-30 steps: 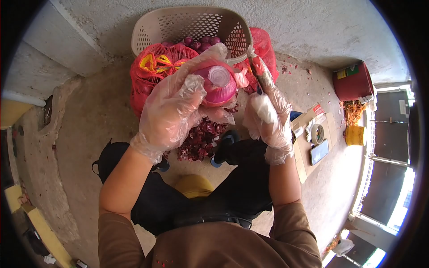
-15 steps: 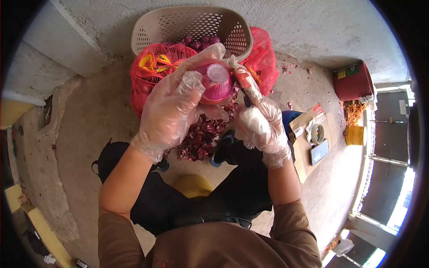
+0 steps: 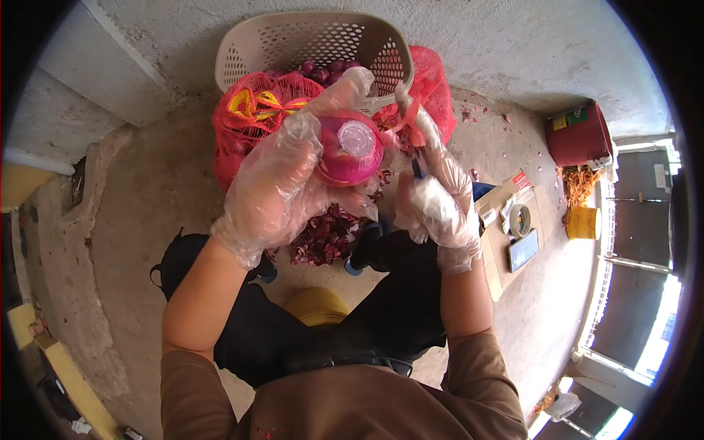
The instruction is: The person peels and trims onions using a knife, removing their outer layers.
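Note:
A large red onion [image 3: 334, 161] with a pale, flat-cut end rests in my left hand [image 3: 271, 183], its gloved fingers and thumb curled around it. My right hand [image 3: 444, 205], also in a clear plastic glove, is closed around a small knife [image 3: 418, 167]; only a dark bit of it shows, and the rest is hidden by the fingers. A reddish strip of onion skin [image 3: 412, 125] hangs by the right thumb and index finger and reaches toward the onion. Below both hands, a heap of dark red onion peels [image 3: 326, 238] lies on the floor.
Against the wall stands a beige perforated basket [image 3: 238, 51] with red onions inside. Red mesh bags [image 3: 226, 147] flank it. At right, a cardboard piece [image 3: 499, 275] carries a tape roll [image 3: 521, 220] and a phone [image 3: 523, 251]. Farther right are a red bucket [image 3: 576, 139] and yellow container [image 3: 584, 223].
My right hand has pulled a little to the right, away from the onion, drawing a strip of skin out. The onion has shifted slightly left and down in my left hand.

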Tool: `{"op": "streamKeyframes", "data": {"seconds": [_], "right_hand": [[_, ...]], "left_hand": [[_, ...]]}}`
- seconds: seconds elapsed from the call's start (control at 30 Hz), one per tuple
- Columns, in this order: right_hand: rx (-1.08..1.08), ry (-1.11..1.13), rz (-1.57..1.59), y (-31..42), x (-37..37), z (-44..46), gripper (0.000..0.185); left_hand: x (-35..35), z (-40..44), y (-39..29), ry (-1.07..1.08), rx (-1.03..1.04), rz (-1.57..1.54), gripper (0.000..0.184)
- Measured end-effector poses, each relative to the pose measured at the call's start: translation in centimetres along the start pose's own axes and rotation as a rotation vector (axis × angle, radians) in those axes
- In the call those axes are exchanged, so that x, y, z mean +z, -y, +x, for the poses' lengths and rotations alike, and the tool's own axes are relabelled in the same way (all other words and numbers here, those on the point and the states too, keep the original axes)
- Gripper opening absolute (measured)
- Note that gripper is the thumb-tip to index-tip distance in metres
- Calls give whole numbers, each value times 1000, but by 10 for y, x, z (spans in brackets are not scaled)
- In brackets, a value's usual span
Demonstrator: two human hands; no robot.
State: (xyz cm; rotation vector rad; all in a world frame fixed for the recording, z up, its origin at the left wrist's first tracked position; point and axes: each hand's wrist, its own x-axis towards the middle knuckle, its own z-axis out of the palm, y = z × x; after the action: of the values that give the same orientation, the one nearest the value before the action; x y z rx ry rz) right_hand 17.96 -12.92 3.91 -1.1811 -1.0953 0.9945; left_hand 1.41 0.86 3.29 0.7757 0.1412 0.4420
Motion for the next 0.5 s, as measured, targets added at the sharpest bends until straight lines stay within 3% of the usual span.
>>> {"op": "streamKeyframes", "data": {"seconds": [0.1, 0.17, 0.27, 0.43, 0.5], "right_hand": [[-250, 23, -262, -15, -4, 8, 73], [-260, -25, -274, -18, 0, 7, 75], [-78, -114, -135, -10, 14, -1, 78], [-114, 64, -180, -6, 5, 0, 68], [59, 102, -134, 0, 2, -3, 65]], "left_hand": [[-1, 0, -3, -9, -8, 63, 106], [0, 0, -5, -12, -13, 97, 107], [0, 0, -1, -49, 45, 98, 110], [0, 1, -2, 19, 10, 121, 110], [2, -1, -1, 16, 4, 111, 108]]}}
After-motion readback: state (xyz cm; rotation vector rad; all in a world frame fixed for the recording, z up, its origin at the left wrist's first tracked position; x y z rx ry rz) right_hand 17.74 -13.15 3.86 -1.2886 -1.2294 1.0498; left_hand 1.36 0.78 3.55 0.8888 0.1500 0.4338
